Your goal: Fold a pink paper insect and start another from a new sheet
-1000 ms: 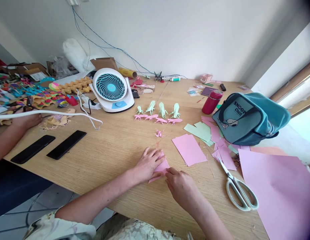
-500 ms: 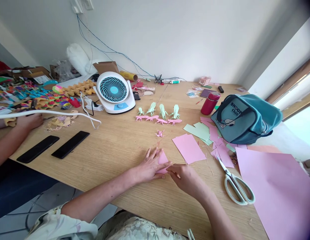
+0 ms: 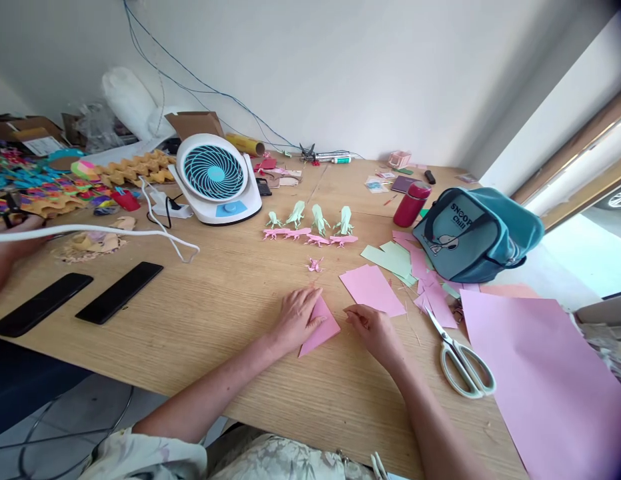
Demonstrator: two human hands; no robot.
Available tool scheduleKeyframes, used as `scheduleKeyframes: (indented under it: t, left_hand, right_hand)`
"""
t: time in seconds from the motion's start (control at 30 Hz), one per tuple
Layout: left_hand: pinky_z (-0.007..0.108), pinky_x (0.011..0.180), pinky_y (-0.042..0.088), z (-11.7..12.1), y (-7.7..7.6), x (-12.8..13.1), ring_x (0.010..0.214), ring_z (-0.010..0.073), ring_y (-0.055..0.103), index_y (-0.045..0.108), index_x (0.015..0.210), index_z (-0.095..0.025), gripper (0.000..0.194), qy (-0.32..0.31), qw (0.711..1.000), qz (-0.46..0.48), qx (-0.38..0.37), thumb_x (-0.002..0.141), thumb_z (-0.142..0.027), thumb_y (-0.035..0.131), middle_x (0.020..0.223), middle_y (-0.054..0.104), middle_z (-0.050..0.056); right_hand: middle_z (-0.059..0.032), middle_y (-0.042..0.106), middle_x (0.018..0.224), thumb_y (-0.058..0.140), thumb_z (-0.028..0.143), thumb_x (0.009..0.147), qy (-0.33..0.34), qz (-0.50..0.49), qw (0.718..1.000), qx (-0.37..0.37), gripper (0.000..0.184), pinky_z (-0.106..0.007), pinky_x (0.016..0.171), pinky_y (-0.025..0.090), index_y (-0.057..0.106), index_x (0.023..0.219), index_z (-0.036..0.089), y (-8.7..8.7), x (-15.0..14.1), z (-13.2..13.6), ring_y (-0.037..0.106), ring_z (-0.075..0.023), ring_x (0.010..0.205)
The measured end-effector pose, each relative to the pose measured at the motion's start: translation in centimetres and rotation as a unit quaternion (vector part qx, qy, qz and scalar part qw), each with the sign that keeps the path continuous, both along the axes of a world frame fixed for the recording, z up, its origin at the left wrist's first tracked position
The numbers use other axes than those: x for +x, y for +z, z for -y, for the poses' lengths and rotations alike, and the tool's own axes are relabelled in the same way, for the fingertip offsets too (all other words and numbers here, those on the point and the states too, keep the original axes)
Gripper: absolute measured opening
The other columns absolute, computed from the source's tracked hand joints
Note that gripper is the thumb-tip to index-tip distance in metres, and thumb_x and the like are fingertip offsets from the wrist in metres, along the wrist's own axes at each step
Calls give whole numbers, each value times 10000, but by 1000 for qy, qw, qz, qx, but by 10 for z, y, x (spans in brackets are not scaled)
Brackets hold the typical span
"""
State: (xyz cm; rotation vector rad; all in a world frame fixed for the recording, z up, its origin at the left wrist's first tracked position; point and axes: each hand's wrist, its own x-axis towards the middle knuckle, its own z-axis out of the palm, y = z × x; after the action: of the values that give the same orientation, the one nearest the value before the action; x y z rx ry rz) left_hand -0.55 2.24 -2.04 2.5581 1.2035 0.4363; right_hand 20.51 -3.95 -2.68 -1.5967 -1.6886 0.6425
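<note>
A pink sheet of paper (image 3: pixel 321 327), folded to a triangle, lies on the table before me. My left hand (image 3: pixel 296 321) rests flat over its left side, fingers stretched forward and thumb on the paper, pressing it down. Just right of the fold, apart from it, my right hand (image 3: pixel 373 331) is curled with the fingertips drawn together; I see nothing in them. Beyond the hands sits a small pink origami figure (image 3: pixel 315 265). Behind it stand a row of pink origami insects (image 3: pixel 317 239) and several pale green ones (image 3: pixel 319 219).
To the right lie pink squares (image 3: pixel 373 289), green paper strips (image 3: pixel 387 260), scissors (image 3: pixel 465 367) and a large pink sheet (image 3: pixel 540 380). A teal bag (image 3: pixel 470 233) and red bottle (image 3: pixel 411 203) stand behind. Leftward are a fan (image 3: pixel 215 173), two black phones (image 3: pixel 120 292) and another person's arm (image 3: pixel 10 257).
My right hand has moved off the paper's right edge. My left hand's fingers have drawn together, and more of the folded triangle shows. The view has turned slightly right.
</note>
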Motion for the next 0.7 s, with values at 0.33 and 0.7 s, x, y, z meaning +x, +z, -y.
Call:
scheduleKeyframes:
  t: [0.33,0.7]
  left_hand:
    - [386,885,456,-13,15,23,1081,283,540,488,1168,-177,714,115,989,-29,-92,594,-354,875,1161,510,116]
    - [395,885,451,-18,11,37,1093,329,578,526,1120,-141,635,125,985,9,-121,594,-295,848,1102,614,154]
  right_hand:
    - [-50,686,873,493,268,935,15,50,999,-14,221,-259,630,432,704,940,203,3,-10,3,593,-150,660]
    - [-45,655,901,497,211,937,1,85,996,-27,200,-242,647,433,693,981,212,5,-17,6,602,-141,694]
